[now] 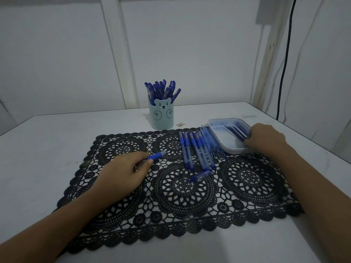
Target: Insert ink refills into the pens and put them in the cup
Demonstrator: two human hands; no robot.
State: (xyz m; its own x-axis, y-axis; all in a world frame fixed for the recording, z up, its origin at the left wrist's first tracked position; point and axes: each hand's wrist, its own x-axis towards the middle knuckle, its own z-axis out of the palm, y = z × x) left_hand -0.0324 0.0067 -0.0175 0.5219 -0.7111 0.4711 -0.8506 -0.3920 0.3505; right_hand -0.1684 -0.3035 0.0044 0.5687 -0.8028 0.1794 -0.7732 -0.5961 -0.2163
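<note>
The left hand [131, 171] rests on the left half of the black lace mat [180, 196], its fingers closed round an open pen barrel [156, 155]. The blue rubber grip and clear nose stick out past the thumb, pointing up and to the right across the mat. Just beyond the mat's far edge stands the pale plastic bear-faced cup [163, 115], already packed with finished pens [161, 90], caps up. On the mat's upper middle lies a row of slim translucent barrels [199, 149], side by side, with their long axes running near to far. A short blue piece, perhaps a cap [201, 175], lies just below them.

At the mat's upper right corner sits a shallow plastic tray [234, 150] with rounded corners. It holds a few thin, smooth refills [235, 130] that slant from far-left to near-right. The right hand [266, 139] is at their near ends, its fingers curled down over the tray's right rim. I cannot tell whether it has one pinched.

A refill would have to travel left across the mat and turn to line up with the barrel's slant. The right hand is far nearer the refills.
</note>
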